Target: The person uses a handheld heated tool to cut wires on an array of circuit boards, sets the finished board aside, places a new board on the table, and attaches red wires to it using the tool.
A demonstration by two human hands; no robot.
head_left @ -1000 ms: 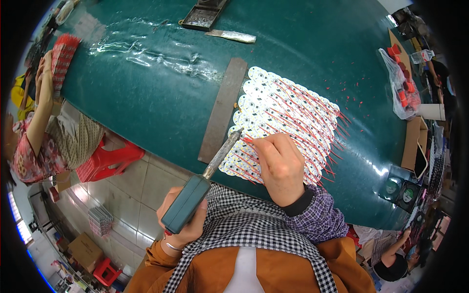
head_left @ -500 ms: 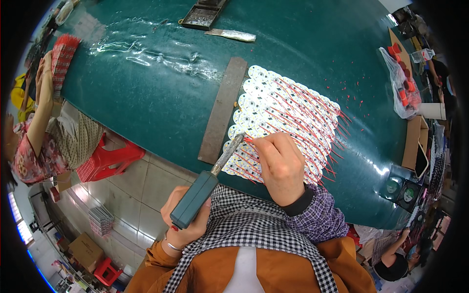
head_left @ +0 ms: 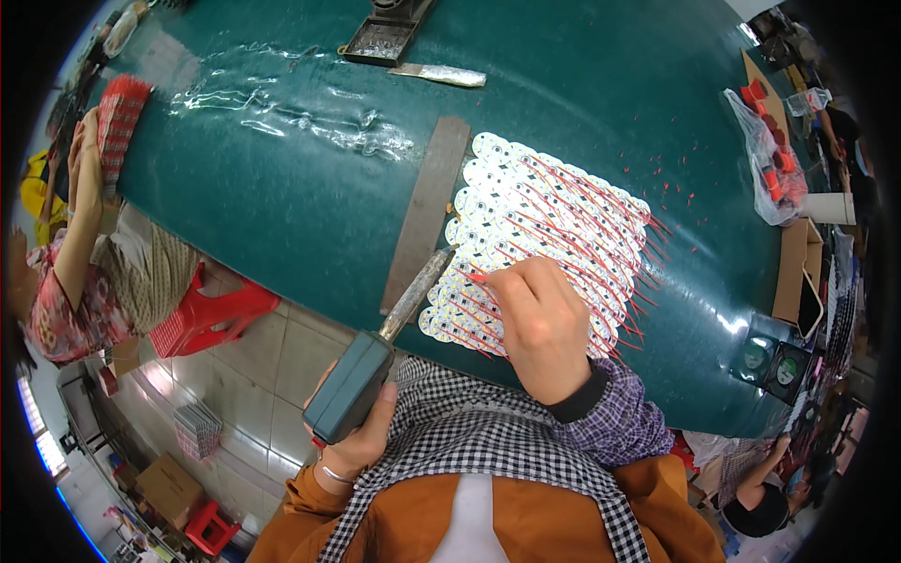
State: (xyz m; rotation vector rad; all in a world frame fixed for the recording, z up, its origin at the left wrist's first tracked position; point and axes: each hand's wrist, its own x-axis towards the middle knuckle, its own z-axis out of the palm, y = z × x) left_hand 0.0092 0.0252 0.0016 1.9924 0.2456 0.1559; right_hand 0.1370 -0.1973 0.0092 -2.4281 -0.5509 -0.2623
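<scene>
My left hand (head_left: 372, 433) is wrapped round the dark green handle of a soldering iron (head_left: 349, 385). The iron's grey metal shaft slants up and away, its tip over the left edge of a sheet of round white LED circuit boards (head_left: 484, 178). Over the sheet's lower middle, my right hand (head_left: 542, 328) is closed in a pinch on red wire (head_left: 477, 278), whose end pokes out past the fingertips. Many thin red wires (head_left: 582, 202) lie slanting across the boards and stick out beyond the right edge. A flat grey-brown bar (head_left: 434, 188) lies along the sheet's left side.
At the far side of the green table (head_left: 282, 188) are a black metal tray (head_left: 377, 45) and a silvery wrapped blade-like strip (head_left: 441, 74). A plastic bag with red spools (head_left: 765, 169) and a cardboard box (head_left: 796, 272) stand right. A co-worker's hands (head_left: 86, 159) hold a red bundle (head_left: 122, 122) at left.
The iron's tip has drawn back left from the right fingertips, and my left hand has lowered slightly leftward. My right hand stays nearly in place, still pinching red wire.
</scene>
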